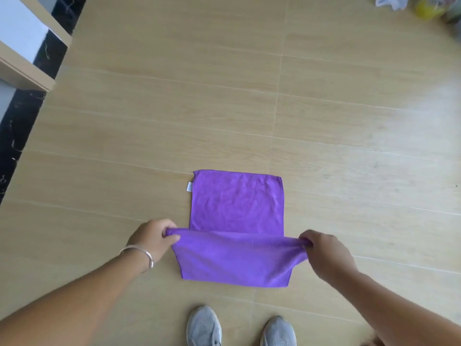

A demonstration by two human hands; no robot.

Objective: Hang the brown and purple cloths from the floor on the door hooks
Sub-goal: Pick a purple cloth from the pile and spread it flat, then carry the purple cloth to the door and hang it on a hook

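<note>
I hold the purple cloth (237, 221) in both hands, low over the wood-look tile floor (174, 108); my left hand (152, 237) pinches one end of a raised fold between thumb and curled fingers, and my right hand (326, 255) grips the other end the same way, so the fold runs taut between them; the far part of the cloth lies flat on the floor, its far edge straight and its corners square; the near part hangs from the fold toward me, its lower edge just ahead of my shoes (239, 328). A small white label (189, 188) sticks out from the cloth's left edge near the far corner; it is too small for me to read any writing on it. A thin silver bangle (138, 255) sits on my left wrist. My grey shoes stand side by side at the bottom of the view, toes pointing toward the cloth. At the far left a pale wooden door frame (27, 68) meets a strip of black marbled stone (22, 116) along the floor's edge. In the far right corner are blurred plastic bags (414, 5), white and yellow, well apart from the cloth; I cannot tell what they hold.
</note>
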